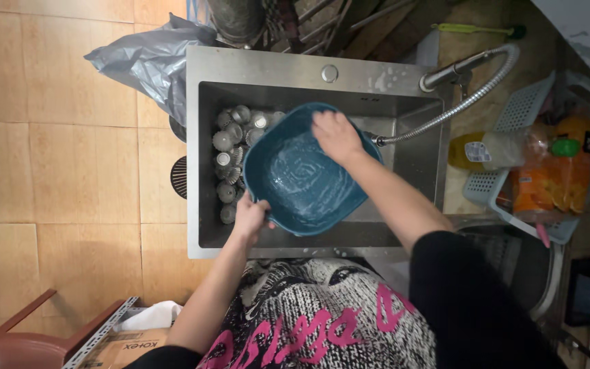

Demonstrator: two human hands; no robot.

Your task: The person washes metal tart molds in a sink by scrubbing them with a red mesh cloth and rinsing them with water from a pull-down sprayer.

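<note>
Tan tiled floor (56,157) all round, with a stainless steel sink (322,72) in the middle of the view. Inside it sits a teal plastic basin (302,181) holding a bit of water, tilted a little against the left side. My left hand (250,217) is clamped on the basin's near rim, fingers curled over the edge. My right hand (336,134) is pressed on the far rim, fingers bent down into it, looks like a loose grip. Beside the basin, on the sink's left, there's a pile of small metal cups (230,147). A pull-out faucet hose (459,102) loops in from the right. Further right, a white basket (513,150) holds an orange bag (548,181).
</note>
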